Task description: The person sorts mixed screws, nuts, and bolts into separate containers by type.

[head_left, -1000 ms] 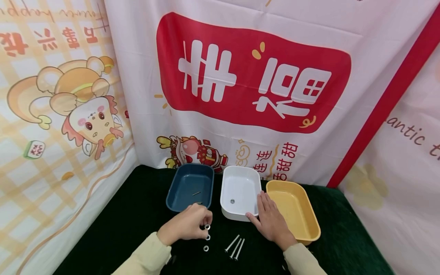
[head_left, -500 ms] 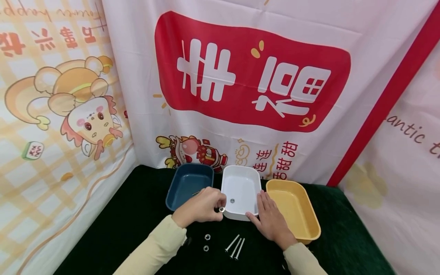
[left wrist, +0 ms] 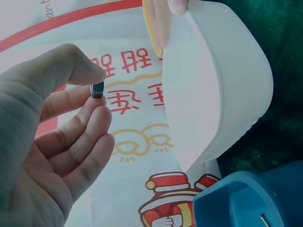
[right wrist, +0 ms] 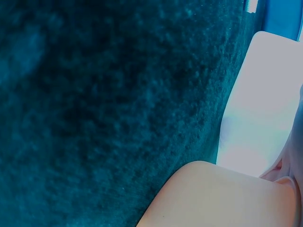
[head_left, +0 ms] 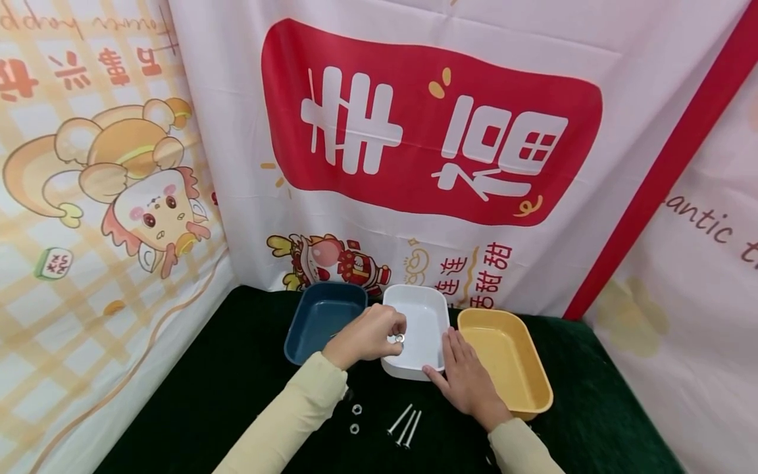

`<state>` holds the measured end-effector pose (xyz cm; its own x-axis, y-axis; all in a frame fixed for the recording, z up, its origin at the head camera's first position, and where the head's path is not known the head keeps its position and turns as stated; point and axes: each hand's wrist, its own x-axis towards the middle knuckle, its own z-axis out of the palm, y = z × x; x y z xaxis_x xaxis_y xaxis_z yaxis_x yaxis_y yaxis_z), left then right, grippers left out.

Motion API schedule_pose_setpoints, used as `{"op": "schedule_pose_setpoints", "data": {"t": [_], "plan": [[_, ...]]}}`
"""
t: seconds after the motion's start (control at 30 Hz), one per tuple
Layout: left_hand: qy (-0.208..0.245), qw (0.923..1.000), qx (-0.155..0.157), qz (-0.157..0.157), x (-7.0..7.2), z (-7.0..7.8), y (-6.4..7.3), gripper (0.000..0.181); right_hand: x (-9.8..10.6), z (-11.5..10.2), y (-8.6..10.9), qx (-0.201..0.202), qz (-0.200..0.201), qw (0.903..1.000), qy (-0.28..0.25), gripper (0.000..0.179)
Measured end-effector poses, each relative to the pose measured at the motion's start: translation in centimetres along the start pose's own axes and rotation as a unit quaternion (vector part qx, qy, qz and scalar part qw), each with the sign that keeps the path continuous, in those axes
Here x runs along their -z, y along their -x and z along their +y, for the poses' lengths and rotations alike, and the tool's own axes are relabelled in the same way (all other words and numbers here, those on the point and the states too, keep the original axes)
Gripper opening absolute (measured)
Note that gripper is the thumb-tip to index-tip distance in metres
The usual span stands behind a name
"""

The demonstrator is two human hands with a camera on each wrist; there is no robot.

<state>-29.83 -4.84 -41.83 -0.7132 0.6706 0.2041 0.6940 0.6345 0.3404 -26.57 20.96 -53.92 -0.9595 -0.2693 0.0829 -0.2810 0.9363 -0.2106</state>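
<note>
My left hand is over the white bin, pinching a metal nut between thumb and forefinger. In the left wrist view the other fingers lie curved below the nut. Flat on the right side of the white bin rests my right hand, fingers straight along the rim and thumb at the near corner. Two more nuts lie on the dark green cloth in front. Beside them are three bolts with round heads. The left hand hides part of the white bin's floor.
A blue bin stands left of the white one, with a bolt inside. On the right is a yellow bin, close by the right hand. A printed curtain hangs behind the bins.
The left hand has picked a nut off the cloth and carried it up and right, from the front of the blue bin to over the white bin. The right hand has stayed put.
</note>
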Motion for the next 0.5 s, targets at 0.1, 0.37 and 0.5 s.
{"op": "schedule_pose_setpoints", "data": {"t": [0.1, 0.37, 0.5], "plan": [[-0.005, 0.9999, 0.010, 0.006, -0.5, 0.0, -1.0, 0.009, 0.1, 0.0, 0.0, 0.001, 0.000, 1.0000, 0.002, 0.099], [-0.001, 0.9988, 0.043, 0.024, -1.9, -0.2, -2.4, 0.063, 0.2, 0.1, 0.0, 0.002, 0.003, 1.0000, -0.003, 0.100], [0.006, 0.9981, 0.059, 0.014, -1.8, -0.4, -2.0, 0.075, 0.2, 0.2, 0.0, 0.002, -0.004, 1.0000, 0.000, 0.100]]}}
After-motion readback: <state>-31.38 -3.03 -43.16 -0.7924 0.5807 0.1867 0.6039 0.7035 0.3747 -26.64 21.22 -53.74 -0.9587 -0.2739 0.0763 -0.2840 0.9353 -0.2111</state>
